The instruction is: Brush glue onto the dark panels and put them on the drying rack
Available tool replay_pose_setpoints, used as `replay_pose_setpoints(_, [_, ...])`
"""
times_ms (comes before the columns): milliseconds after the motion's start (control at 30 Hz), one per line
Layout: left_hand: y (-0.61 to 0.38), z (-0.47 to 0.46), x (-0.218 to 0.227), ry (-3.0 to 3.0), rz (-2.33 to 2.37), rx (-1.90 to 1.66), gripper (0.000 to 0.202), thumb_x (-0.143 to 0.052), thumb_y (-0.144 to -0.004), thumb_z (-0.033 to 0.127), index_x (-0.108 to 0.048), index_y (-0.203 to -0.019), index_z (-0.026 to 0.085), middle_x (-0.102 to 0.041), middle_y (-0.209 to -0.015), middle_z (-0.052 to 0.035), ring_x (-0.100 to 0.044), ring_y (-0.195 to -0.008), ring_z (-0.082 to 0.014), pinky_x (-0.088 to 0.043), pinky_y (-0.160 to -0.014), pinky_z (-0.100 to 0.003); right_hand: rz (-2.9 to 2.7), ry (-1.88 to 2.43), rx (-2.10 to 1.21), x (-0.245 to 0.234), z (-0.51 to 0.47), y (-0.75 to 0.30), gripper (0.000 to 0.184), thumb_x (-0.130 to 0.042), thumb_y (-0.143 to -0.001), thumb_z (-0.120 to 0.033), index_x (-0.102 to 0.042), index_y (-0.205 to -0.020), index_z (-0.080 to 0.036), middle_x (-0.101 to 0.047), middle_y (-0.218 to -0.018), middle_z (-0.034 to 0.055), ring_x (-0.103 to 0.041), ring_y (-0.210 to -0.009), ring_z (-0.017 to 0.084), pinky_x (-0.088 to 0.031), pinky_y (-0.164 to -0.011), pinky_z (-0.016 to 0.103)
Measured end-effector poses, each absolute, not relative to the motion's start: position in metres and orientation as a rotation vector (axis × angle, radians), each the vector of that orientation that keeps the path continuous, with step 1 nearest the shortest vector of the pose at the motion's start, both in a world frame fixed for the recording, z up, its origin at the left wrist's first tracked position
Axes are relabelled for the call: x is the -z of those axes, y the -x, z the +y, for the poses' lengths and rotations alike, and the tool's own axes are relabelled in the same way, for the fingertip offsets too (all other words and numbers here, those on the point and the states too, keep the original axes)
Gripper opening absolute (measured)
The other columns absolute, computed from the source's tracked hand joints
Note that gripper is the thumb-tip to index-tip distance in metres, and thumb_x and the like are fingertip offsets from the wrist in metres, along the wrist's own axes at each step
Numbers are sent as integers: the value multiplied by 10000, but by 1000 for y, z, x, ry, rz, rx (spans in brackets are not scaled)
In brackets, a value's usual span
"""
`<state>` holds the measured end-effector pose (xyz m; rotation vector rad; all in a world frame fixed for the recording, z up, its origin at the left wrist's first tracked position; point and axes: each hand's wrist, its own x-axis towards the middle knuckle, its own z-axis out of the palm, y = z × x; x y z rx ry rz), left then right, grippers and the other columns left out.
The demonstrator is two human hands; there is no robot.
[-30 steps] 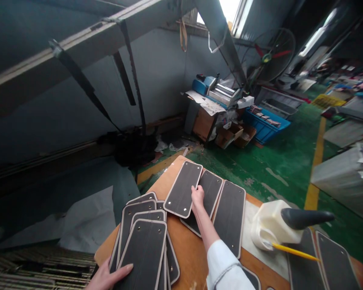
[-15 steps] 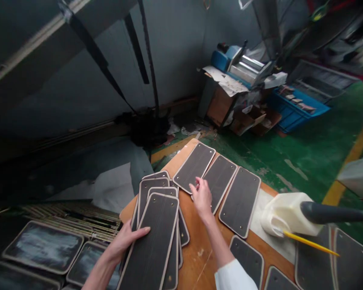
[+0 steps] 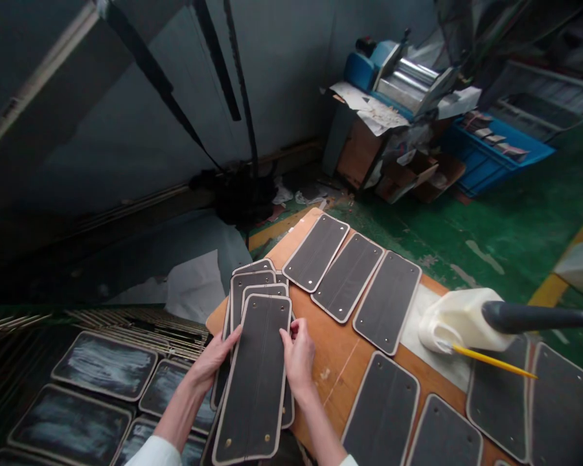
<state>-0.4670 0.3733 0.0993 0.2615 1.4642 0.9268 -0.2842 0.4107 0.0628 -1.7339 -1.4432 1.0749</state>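
Note:
A fanned stack of dark rectangular panels with pale rims lies at the near left of a wooden table [image 3: 340,362]. The top panel [image 3: 255,382] of the stack is held on both long sides. My left hand [image 3: 214,359] grips its left edge, fingers curled over the rim. My right hand [image 3: 298,353] grips its right edge, thumb on top. Three more panels [image 3: 347,275] lie side by side in a row at the table's far end, apart from both hands.
A cream plastic jug [image 3: 459,320] with a yellow stick and a dark handle stands at the right. More panels [image 3: 383,414] cover the near right of the table. Shiny coated panels [image 3: 104,366] dry on a rack at the left. Green floor and a blue machine [image 3: 393,71] lie beyond.
My right hand left the far row of panels and came back to the stack. It now grips the top panel's right edge. The view tipped downward.

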Motion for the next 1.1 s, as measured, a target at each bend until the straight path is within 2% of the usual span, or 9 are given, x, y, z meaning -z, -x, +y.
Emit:
replay_pose_setpoints(100, [466, 375, -98, -221, 1453, -923, 526, -722, -760, 434, -629, -1163, 110, -744, -1005, -164, -723, -858, -282, -595, -738, -349, -1365, 1649, -1152, -66, 406, 283, 151, -637, -823, -265, -498, -877, -236, -629, -795, -8, -623, -710, 215, -432, -636, 279])
replay_pose_setpoints(233, [463, 373, -100, -195, 1468, -911, 554, -740, -747, 418, -616, -1201, 125, -749, -991, -153, -728, -847, -285, -601, -736, -361, -1311, 1631, -1049, -70, 388, 290, 453, -772, -670, -208, -519, -1045, -231, -635, -1049, 61, -613, -955, 278, -455, -809, 341])
replay_pose_setpoints(300, [460, 367, -101, -186, 1482, -913, 541, -745, -745, 406, -622, -1190, 124, -754, -971, -150, -731, -832, -285, -605, -716, -356, -1230, 1586, -1055, -68, 377, 293, 490, -757, -675, -191, -512, -1097, -233, -625, -1105, 77, -600, -1005, 280, -453, -850, 353])
replay_pose_setpoints(500, [443, 342, -101, -63, 1482, -855, 489, -759, -735, 370, -650, -1117, 85, -762, -868, -156, -736, -749, -291, -615, -679, -370, -868, 1471, -1240, -45, 358, 286, 189, -631, -800, -300, -486, -903, -236, -620, -836, 4, -601, -772, 196, -462, -702, 279])
replay_pose_setpoints(667, [438, 332, -90, -78, 1530, -827, 456, -770, -727, 341, -657, -1076, 69, -761, -819, -157, -733, -687, -272, -617, -636, -354, -618, 1422, -1343, -27, 353, 272, 268, -621, -793, -423, -441, -758, -227, -424, -589, -80, -411, -521, 120, -326, -499, 213])
replay_pose_setpoints(733, [439, 332, -87, -121, 1542, -831, 457, -779, -716, 340, -658, -1063, 69, -761, -826, -159, -732, -687, -267, -616, -631, -350, -521, 1373, -1384, -27, 350, 268, 324, -656, -767, -456, -429, -732, -227, -404, -582, -83, -394, -518, 115, -316, -495, 209])
replay_pose_setpoints(867, [440, 333, -89, -183, 1534, -842, 439, -790, -705, 331, -656, -1048, 93, -763, -834, -142, -723, -639, -236, -604, -590, -313, -367, 1237, -1461, -32, 342, 262, 385, -692, -737, -507, -422, -736, -232, -490, -665, -54, -481, -605, 141, -403, -583, 239])
replay_pose_setpoints(1000, [436, 331, -93, -276, 1582, -894, 411, -815, -676, 258, -658, -1022, 100, -764, -838, -119, -715, -633, -206, -592, -594, -277, -375, 1238, -1446, -34, 336, 258, 360, -649, -777, -511, -424, -770, -229, -501, -721, -45, -489, -658, 143, -422, -649, 253])
replay_pose_setpoints(1100, [432, 330, -91, -338, 1633, -916, 400, -823, -664, 252, -663, -995, 93, -761, -816, -112, -713, -640, -199, -587, -612, -270, -535, 1351, -1350, -31, 333, 255, 329, -605, -816, -496, -428, -768, -222, -475, -708, -49, -461, -643, 138, -401, -635, 245])
